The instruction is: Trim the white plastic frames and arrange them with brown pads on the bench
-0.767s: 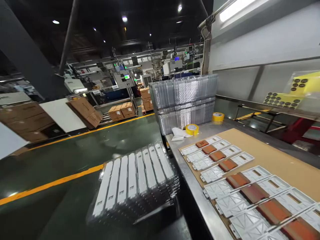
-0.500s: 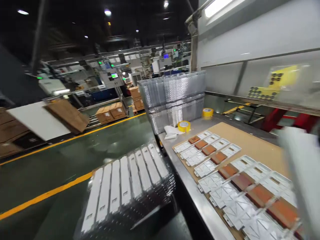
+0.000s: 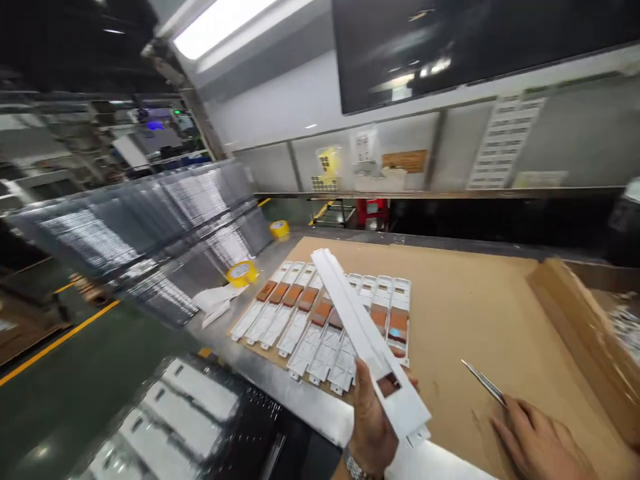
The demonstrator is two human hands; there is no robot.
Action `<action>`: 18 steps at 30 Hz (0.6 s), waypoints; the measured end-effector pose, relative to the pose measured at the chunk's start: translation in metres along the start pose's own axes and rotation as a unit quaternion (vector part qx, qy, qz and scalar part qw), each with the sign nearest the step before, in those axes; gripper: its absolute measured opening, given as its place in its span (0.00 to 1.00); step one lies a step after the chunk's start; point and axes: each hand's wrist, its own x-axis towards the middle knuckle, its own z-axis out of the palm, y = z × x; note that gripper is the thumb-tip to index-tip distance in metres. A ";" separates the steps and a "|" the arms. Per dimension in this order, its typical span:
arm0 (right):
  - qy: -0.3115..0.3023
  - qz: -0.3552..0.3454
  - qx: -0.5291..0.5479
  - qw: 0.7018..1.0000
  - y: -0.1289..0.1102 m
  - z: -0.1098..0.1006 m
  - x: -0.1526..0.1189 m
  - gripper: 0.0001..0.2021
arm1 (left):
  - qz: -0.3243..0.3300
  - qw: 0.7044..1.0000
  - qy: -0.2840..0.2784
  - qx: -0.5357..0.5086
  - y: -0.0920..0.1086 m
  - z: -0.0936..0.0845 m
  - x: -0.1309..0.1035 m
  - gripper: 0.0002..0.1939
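My left hand [image 3: 371, 421] grips the near end of a long white plastic strip [image 3: 361, 330], which slants up and away over the bench. Beneath the strip lies a row of several similar white strips with brown patches [image 3: 320, 319] on a brown cardboard sheet [image 3: 480, 313]. My right hand [image 3: 540, 443] rests at the lower right on the cardboard, holding thin metal tweezers [image 3: 483, 381] that point up and left.
A tall stack of clear plastic trays [image 3: 145, 233] stands at the left end of the bench, with two yellow tape rolls [image 3: 241, 273] and white cloth [image 3: 216, 299] beside it. A tray of white strips [image 3: 185, 417] sits low at the left. A cardboard box [image 3: 585, 327] is at right.
The view has swung right from the factory aisle to the bench. My left hand with the white strip and my right hand with the tweezers have come into view.
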 end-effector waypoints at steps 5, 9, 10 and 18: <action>-0.031 0.055 -0.026 0.998 -0.016 -0.010 0.010 0.22 | -0.045 0.997 0.024 -0.062 0.001 0.005 0.000 0.27; -0.036 0.087 0.003 0.996 -0.023 -0.016 0.011 0.22 | -0.051 0.996 0.025 -0.074 0.000 0.003 0.000 0.26; -0.035 0.099 0.014 0.994 -0.024 -0.018 0.009 0.21 | -0.056 0.995 0.023 -0.078 0.000 0.003 0.000 0.26; -0.114 0.192 0.336 0.915 -0.053 -0.071 -0.014 0.20 | -0.071 0.989 0.073 -0.103 0.000 0.006 -0.001 0.22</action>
